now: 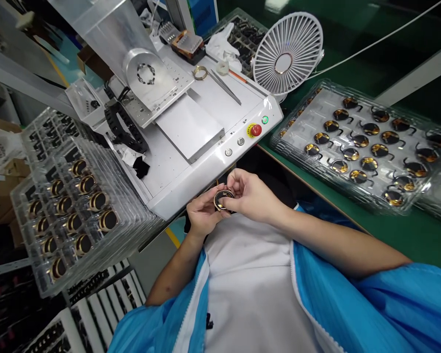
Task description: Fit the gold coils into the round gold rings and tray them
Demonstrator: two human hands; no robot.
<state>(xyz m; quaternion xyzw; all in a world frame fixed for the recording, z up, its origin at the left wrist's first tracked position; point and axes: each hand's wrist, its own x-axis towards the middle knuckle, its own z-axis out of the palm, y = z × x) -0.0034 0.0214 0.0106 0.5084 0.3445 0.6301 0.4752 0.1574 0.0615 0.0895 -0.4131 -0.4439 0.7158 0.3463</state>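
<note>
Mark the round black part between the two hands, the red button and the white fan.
Round black part (219, 197): head view, on its dark face.
Red button (256, 130): head view, on its cap.
White fan (283, 63): head view, on the hub amid its grille.

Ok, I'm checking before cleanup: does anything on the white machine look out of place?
Mildly: a crumpled white scrap and a black piece beside it lie near the left edge of the machine, like stray litter. Nothing looks clearly spilled or broken.
</note>
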